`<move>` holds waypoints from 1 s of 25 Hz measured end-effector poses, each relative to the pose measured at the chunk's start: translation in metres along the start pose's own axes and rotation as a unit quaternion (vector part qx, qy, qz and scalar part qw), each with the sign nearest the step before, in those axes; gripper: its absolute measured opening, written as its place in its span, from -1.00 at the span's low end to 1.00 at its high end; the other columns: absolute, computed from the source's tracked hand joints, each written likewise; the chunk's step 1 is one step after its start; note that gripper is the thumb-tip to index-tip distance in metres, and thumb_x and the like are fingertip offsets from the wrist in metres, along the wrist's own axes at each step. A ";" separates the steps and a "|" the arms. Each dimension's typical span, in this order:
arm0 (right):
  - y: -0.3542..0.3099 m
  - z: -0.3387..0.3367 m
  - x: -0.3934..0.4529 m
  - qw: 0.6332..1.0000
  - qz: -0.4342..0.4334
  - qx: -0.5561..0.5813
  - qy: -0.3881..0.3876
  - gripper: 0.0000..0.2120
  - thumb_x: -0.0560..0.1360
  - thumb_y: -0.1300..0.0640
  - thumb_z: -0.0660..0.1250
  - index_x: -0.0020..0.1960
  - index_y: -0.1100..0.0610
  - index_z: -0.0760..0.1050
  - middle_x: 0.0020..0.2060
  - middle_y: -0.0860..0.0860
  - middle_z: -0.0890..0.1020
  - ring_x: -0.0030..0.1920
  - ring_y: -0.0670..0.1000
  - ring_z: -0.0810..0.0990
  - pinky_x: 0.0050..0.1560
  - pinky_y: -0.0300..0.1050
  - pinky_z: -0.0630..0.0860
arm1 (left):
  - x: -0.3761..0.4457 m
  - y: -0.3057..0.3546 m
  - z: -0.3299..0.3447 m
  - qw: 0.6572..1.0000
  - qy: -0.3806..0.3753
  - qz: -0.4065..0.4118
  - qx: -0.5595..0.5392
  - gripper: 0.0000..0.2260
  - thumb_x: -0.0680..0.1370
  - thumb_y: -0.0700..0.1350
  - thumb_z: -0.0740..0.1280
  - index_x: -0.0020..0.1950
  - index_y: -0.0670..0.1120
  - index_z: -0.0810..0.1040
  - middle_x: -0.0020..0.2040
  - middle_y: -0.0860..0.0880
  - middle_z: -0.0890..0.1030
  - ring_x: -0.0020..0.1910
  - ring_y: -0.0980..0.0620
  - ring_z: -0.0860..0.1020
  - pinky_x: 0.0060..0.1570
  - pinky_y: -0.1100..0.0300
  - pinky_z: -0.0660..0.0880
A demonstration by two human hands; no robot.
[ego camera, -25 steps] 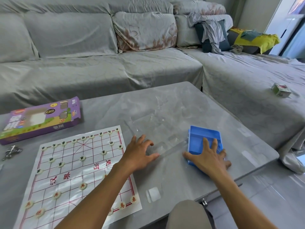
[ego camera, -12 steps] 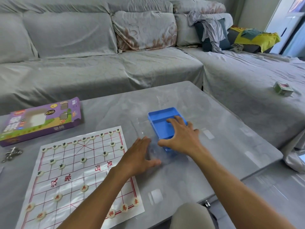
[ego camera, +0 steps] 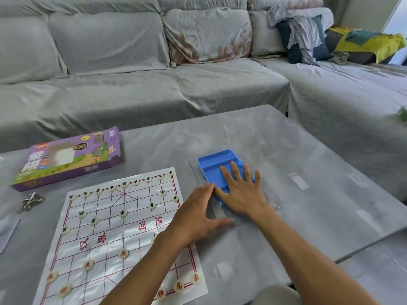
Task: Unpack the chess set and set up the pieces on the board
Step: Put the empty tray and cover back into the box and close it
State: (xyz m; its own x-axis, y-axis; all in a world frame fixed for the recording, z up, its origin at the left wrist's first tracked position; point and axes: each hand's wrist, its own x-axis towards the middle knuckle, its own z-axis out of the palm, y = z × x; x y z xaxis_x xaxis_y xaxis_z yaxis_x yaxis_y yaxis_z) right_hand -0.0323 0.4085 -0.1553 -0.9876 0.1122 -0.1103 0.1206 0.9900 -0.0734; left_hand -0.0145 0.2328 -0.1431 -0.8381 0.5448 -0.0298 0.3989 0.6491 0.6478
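The blue tray [ego camera: 217, 165] is pinned flat on the counter [ego camera: 308, 150] just right of the board [ego camera: 114, 234] under the open right hand [ego camera: 242, 192], its long axis running away, while the open left hand [ego camera: 198, 214] rests alongside.

A white paper xiangqi board [ego camera: 123, 236] with a red grid and red characters across its middle lay flat on the grey surface [ego camera: 297, 216], its near edge running out of view. Round cream pieces [ego camera: 123, 213] sat on the grid's crossings: those marked in dark ink along the far rows, those marked in red [ego camera: 124, 253] along the near rows. Just right of the board's far corner, a shallow blue plastic tray [ego camera: 217, 165] with ridged compartments lay at a slant. Left of the board, well apart from the tray, the purple chess set box [ego camera: 66, 158] rested flat, its right end flap open.
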 end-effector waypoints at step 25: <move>-0.286 -0.031 -0.046 0.934 -0.291 0.202 0.052 -0.69 0.61 0.04 0.20 0.34 0.00 0.44 0.44 -0.10 0.37 0.43 -0.04 0.30 0.41 -0.15 0.18 | -0.174 -0.229 -0.205 0.862 0.372 -0.315 0.140 -0.72 0.52 -0.15 0.30 0.22 -0.06 0.56 0.19 -0.07 0.58 0.15 -0.11 0.50 0.09 0.04 0.48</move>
State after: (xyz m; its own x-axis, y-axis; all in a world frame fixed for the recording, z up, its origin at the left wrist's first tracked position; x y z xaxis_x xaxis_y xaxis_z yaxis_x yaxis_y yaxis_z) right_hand -0.0246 0.1224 -0.0984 -0.8997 -0.4061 0.1600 -0.4319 0.7751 -0.4611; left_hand -0.0366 -0.1195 -0.1305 -0.8866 -0.3858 0.2552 -0.2356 0.8514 0.4686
